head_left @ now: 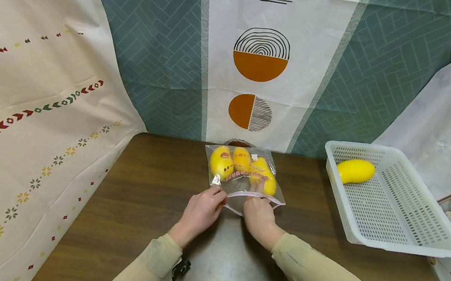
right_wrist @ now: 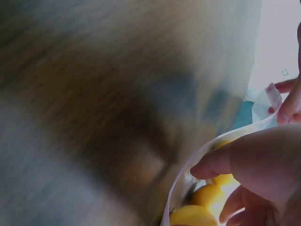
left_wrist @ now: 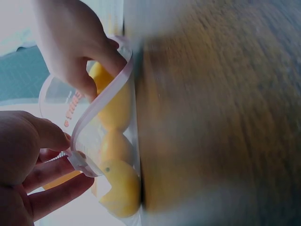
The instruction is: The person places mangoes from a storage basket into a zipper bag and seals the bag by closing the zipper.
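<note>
Lying at centre frame on the dark wooden table (head_left: 141,186), a clear plastic zip bag (head_left: 245,175) holds three smooth yellow mangoes (head_left: 221,162). Left hand (head_left: 199,212) pinches its mouth corner; right hand (head_left: 257,216) curls over the rim. At right, a white perforated basket (head_left: 403,225) holds one mango (head_left: 354,171).

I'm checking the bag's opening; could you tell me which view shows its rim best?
The left wrist view: the bag's rim curves open, pinched by both hands. The head view shows it small; the right wrist view catches only a blurred stretch.
</note>
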`<state>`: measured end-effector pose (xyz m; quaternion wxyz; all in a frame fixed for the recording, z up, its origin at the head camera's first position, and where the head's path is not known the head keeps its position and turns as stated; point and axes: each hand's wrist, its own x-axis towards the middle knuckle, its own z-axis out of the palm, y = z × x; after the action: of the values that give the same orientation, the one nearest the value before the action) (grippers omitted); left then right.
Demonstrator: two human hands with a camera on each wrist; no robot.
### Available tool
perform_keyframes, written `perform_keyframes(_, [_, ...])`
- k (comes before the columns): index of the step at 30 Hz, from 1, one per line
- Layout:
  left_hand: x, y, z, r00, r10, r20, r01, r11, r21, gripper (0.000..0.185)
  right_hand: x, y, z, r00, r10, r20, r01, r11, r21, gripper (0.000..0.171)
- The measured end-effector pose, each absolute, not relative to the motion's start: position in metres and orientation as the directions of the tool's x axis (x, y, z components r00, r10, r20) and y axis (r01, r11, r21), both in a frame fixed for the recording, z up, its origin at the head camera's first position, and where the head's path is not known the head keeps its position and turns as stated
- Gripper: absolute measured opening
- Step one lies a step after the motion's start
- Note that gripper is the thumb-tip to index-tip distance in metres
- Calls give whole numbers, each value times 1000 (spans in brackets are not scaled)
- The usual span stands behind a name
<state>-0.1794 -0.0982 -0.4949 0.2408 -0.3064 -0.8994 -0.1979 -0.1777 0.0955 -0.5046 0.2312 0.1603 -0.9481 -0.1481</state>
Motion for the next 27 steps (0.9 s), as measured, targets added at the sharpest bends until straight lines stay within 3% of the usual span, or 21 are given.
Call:
perform_keyframes(6, [-179, -98, -495, -698, 451, 556, 646, 731, 217, 20, -182, 91, -506, -880, -289, 377, -246, 956, 157, 60])
perform_keyframes(12, [-178, -97, -494, -696, 452, 558, 648, 730, 216, 20, -193, 90, -506, -952, -199, 231, -216, 975, -53, 71])
perform_keyframes(27, [-177, -96, -493, -690, 450, 567, 655, 722, 224, 22, -224, 94, -510, -958, -203, 205, -238, 957, -165, 63])
